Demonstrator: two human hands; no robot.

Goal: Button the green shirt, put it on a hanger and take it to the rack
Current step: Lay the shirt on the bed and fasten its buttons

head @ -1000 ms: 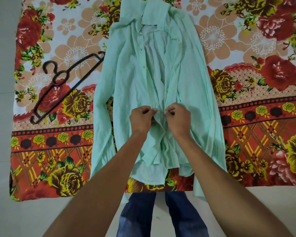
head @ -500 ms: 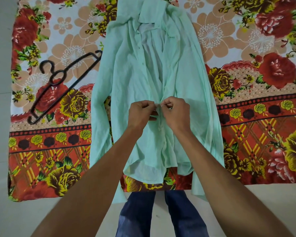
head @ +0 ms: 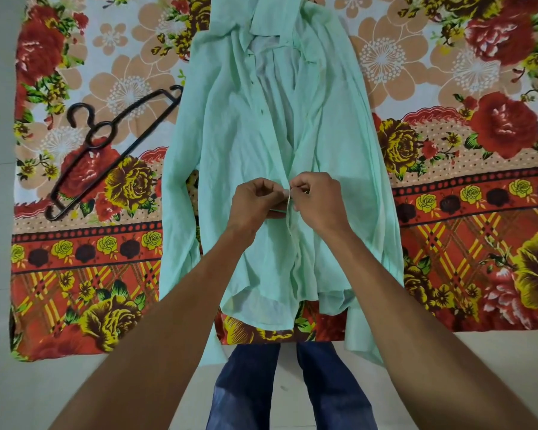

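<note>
Both hands have crept slightly higher up the placket: left hand point(head: 255, 201) and right hand point(head: 319, 197) pinch the pale green cotton shirt point(head: 230, 141) mid-frame on the floral sheet point(head: 448, 212); black plastic hanger point(head: 106, 144) unmoved, left.

Big flowered cloth point(head: 448, 97) spread flat on floor. Top part pale, with peach and white flowers and big red roses. Lower part orange-red, with yellow roses, dark roses in row, yellow crossed stripes. Floor point(head: 75, 392) plain, smooth, pale grey-white, seen at left edge and along bottom. Thin line in floor at left. Light soft and even, no hard shadows.
</note>
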